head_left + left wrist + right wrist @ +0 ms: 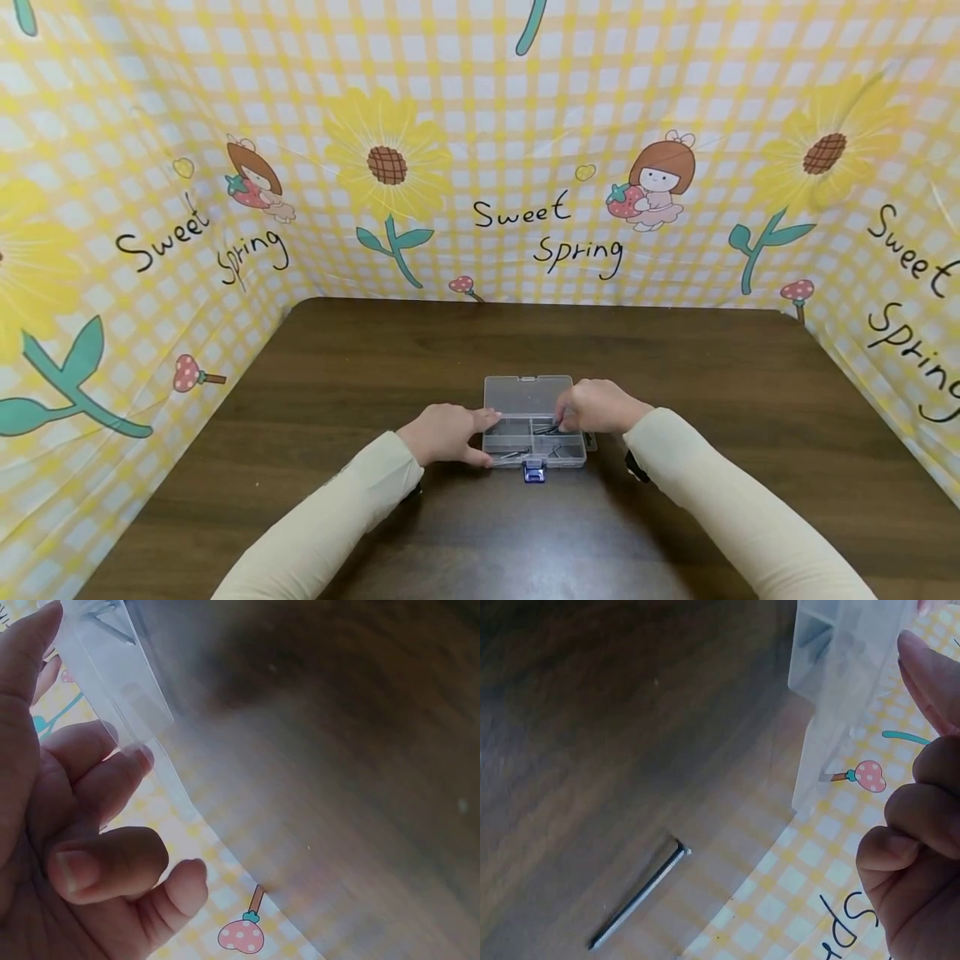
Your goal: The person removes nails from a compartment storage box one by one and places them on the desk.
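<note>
On the table (pixel 337 358), a clear box (pixel 517 427) sits between the hands (pixel 446 433) (pixel 603 406).

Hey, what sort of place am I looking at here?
Probably a screened-off tabletop workspace: a dark wood-look table, yellow checked cloth walling three sides, and an open divided plastic box on top.

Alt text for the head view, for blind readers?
A right hand reaches into the back-right compartment of an open clear box of metal pieces while the left hand touches its left edge, on a brown table before yellow checked cloth.
</note>
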